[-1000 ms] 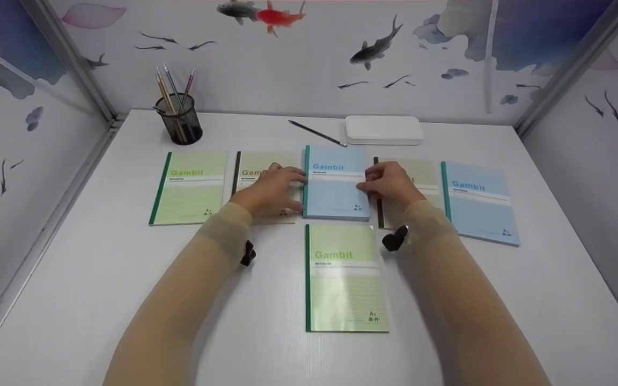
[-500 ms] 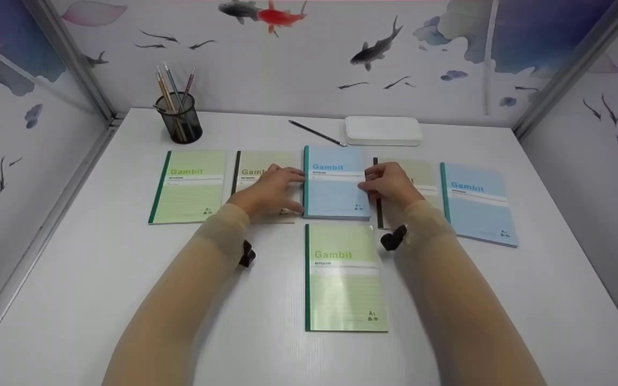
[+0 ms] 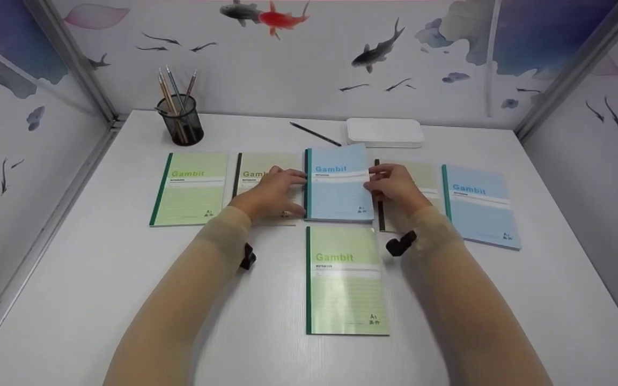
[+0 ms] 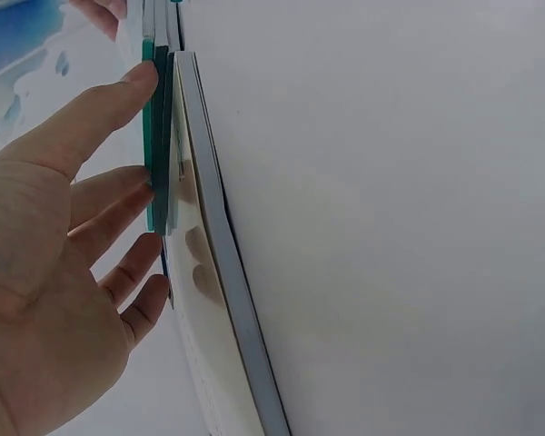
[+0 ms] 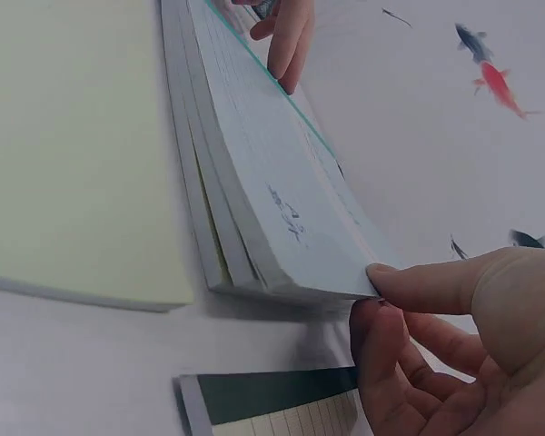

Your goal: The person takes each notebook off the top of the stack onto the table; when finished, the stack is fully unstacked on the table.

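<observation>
Now both hands [image 3: 274, 187] flank—pinch blue notebook [image 3: 337, 185]

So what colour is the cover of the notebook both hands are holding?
Light blue with a teal spine: the notebook, clearest in the head view.

A white counter [image 3: 100, 300] stands inside a booth of three walls. The back wall [image 3: 298, 75] and both side walls are pale, painted with dark fish, one red fish [image 3: 276, 17] and blue washes. Grey metal posts [image 3: 73, 64] mark the corners.
</observation>
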Demonstrator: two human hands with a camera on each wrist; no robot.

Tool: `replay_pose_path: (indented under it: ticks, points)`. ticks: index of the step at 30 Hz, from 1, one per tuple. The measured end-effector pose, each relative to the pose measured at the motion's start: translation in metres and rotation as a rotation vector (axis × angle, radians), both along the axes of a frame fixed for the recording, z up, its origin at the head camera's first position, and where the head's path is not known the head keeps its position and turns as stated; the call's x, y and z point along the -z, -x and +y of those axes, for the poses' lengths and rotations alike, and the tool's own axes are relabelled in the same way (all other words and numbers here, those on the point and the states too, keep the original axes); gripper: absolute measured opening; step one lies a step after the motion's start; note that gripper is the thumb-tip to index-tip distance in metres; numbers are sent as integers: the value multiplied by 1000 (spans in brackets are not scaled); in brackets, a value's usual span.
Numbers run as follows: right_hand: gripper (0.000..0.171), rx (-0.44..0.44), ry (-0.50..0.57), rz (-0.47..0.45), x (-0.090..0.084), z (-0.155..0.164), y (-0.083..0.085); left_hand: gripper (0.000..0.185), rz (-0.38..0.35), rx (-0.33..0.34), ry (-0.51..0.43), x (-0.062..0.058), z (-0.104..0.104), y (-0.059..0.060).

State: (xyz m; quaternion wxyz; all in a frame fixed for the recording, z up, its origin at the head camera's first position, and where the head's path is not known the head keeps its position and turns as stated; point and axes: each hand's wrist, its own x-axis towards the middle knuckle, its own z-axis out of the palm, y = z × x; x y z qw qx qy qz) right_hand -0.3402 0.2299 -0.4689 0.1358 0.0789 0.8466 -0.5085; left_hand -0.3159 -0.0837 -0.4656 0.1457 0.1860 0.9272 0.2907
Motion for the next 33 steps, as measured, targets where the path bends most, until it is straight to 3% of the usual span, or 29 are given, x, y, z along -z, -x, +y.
replay_pose_path:
  ticks: [6, 17, 33]
  points:
    - [50, -41, 8, 28, 0, 5, -2, 80, 15, 0, 37, -1, 2, 1]
    - [48, 34, 273, 4, 8, 16, -8, 78, 23, -4, 106, -8, 6, -2]
    - [53, 27, 352, 3, 8, 44, -39, 78, 6, -2, 110, -9, 5, -3]
